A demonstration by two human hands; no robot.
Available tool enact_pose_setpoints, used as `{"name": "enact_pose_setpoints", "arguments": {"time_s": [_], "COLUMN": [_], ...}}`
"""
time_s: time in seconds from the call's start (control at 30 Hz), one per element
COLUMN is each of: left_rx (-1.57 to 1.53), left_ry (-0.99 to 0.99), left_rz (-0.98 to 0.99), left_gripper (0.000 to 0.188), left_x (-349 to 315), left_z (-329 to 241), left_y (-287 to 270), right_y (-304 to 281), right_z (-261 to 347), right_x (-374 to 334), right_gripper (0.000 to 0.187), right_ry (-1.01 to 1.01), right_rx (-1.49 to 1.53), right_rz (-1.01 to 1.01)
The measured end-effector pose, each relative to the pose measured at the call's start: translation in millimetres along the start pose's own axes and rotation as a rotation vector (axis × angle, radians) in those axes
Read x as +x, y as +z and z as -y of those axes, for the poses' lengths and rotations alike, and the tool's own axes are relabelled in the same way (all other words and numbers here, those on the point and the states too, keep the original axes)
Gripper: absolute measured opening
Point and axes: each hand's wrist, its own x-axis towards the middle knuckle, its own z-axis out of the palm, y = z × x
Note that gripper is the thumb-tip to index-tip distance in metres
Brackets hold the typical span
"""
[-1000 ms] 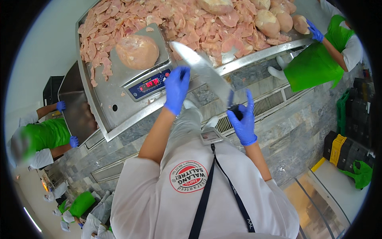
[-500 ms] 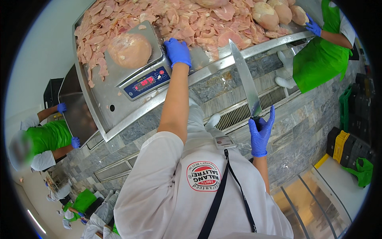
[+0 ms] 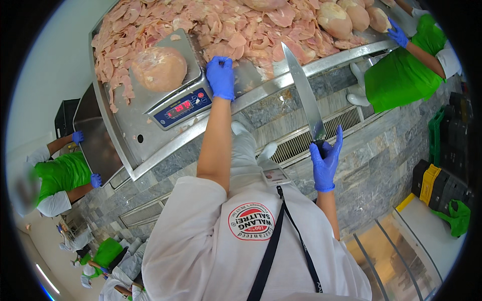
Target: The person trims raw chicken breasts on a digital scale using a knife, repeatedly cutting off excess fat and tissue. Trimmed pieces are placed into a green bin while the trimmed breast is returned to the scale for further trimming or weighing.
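Note:
My right hand (image 3: 325,163), in a blue glove, grips the dark handle of a long knife (image 3: 304,93); the thumb and some fingers stand away from the handle. The blade points up and forward, its tip in front of the table edge. My left hand (image 3: 220,78), also gloved in blue, is over the table beside the digital scale (image 3: 182,108). Its fingers are curled together near the meat slices, and what they hold, if anything, cannot be made out. A large round piece of pale pink meat (image 3: 159,69) rests on the scale's steel platform, beside my left hand.
Many thin meat slices (image 3: 281,30) cover the steel table (image 3: 119,134), with several round meat pieces (image 3: 334,21) at the far right. A co-worker in a green apron (image 3: 401,75) touches one piece there. Another person (image 3: 63,170) holds a metal bin (image 3: 103,150) at left. Dark crates (image 3: 437,188) stand at right.
My left hand has drawn slightly back from the scale's edge, its fingers now more curled. The knife has shifted a little left. The co-worker at right has leaned toward the table.

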Motion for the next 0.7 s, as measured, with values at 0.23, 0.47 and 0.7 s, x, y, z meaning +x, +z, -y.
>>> {"name": "enact_pose_setpoints", "arguments": {"time_s": [0.23,0.47,0.7], "left_rx": [-0.811,-0.729,-0.628], "left_ry": [-0.352,-0.377,-0.269], "left_rz": [0.332,0.349,0.399], "left_gripper": [0.017,0.016,0.008], "left_x": [-53.9,-72.6,-74.6], "left_z": [-32.3,-26.1,-24.3], "left_y": [-48.9,-69.4,-68.2], "right_y": [0.7,12.6,46.3], "right_z": [4.7,9.6,33.0], "right_x": [9.8,30.0,85.0], "right_gripper": [0.09,0.089,0.092], "right_ry": [0.04,-0.009,-0.135], "right_rx": [0.052,-0.012,-0.292], "right_rz": [0.005,0.11,0.129]}}
